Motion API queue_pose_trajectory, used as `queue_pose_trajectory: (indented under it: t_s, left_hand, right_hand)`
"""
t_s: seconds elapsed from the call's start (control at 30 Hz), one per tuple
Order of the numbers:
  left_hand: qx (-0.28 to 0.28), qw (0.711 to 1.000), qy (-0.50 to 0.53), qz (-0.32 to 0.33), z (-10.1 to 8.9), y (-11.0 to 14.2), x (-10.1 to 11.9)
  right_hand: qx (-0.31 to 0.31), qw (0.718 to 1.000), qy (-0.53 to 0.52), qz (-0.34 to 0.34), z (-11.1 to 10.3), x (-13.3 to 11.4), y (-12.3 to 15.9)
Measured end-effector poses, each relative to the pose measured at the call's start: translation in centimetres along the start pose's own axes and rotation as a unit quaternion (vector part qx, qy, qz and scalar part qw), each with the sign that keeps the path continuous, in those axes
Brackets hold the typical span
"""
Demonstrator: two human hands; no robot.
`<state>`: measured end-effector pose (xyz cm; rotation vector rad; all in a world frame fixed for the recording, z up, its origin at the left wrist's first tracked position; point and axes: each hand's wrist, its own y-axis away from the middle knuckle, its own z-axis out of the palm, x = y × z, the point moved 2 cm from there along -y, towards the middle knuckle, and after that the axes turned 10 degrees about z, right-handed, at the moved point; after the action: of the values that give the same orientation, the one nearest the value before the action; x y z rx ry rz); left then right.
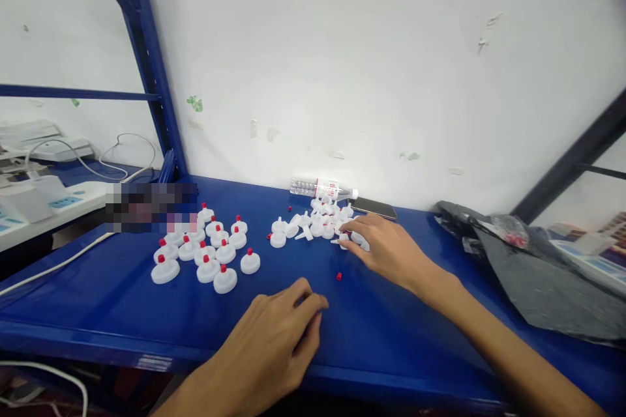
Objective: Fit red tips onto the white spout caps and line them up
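Observation:
My right hand [384, 246] reaches to the right side of a heap of loose white nozzle caps [317, 227]. Its thumb and fingers close about one white nozzle cap [360, 240], partly covered by the hand. My left hand [278, 332] rests near the table's front edge, fingers curled in toward the thumb; anything inside them is hidden. A small red tip cap [339, 276] lies on the blue table [391, 332] between my hands. On the left stands a group of white nozzle caps [225, 280] with red tips fitted, most of them upright.
A clear plastic bottle [306, 187] lies behind the heap, with a dark phone [376, 209] beside it. Grey plastic bags [542, 280] cover the right side. A white power strip [73, 199] and cable sit at left. A blue frame post [156, 65] rises there.

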<state>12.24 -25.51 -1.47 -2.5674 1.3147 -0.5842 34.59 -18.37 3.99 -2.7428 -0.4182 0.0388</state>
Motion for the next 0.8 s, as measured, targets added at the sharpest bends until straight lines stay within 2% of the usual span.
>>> queue_pose_trajectory:
  t_s: [0.13,0.27,0.4,0.63,0.8]
  left_hand:
    - [-0.059,0.992,-0.093,-0.070,0.6,-3.5,-0.5]
    - [-0.078,0.989,-0.118,-0.044,1.4,-6.2,-0.1]
    - [-0.085,0.991,-0.106,-0.012,1.9,-6.3,0.0]
    - [0.025,0.996,-0.047,-0.066,1.2,-3.8,-1.7]
    - [0.130,0.987,0.058,-0.069,-0.2,-2.6,-1.6]
  right_hand:
    - [-0.014,1.000,0.011,-0.006,1.6,1.1,0.8]
    - [-0.009,1.000,0.007,0.001,1.7,0.9,1.1]
    - [-0.021,0.999,-0.017,0.041,0.9,0.7,2.8]
    - [0.072,0.976,-0.179,0.101,0.2,-0.7,9.0]
    - [0.034,0.944,-0.299,0.133,1.0,-2.7,11.3]
